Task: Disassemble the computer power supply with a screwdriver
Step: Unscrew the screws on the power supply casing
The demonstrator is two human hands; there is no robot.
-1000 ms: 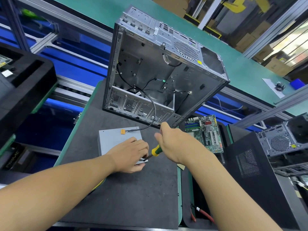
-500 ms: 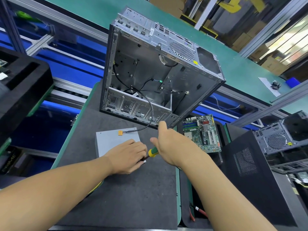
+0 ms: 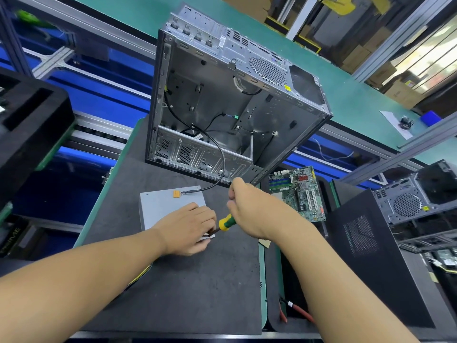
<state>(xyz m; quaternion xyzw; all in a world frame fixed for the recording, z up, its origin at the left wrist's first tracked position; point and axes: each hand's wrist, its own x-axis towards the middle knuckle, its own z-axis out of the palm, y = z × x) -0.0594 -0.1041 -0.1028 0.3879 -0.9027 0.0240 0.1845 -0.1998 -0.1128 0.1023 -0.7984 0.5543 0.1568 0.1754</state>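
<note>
A grey power supply box [image 3: 163, 206] lies flat on the dark work mat [image 3: 193, 288]. My left hand [image 3: 188, 229] rests on its near right corner and holds it down. My right hand [image 3: 254, 209] grips a screwdriver [image 3: 225, 222] with a green and yellow handle. The shaft points down-left to the box's corner, its tip hidden by my left fingers. An orange connector [image 3: 176, 193] on a black cable lies on top of the box.
An empty metal computer case [image 3: 235, 95] stands open just behind the box, its black cable reaching the connector. A green motherboard [image 3: 296, 191] lies to the right. A black case panel [image 3: 371, 256] and another case [image 3: 415, 196] stand further right. Black foam trays [image 3: 27, 120] sit left.
Both hands stay at the box's corner with the screwdriver; only small shifts of the right hand and of the camera view show.
</note>
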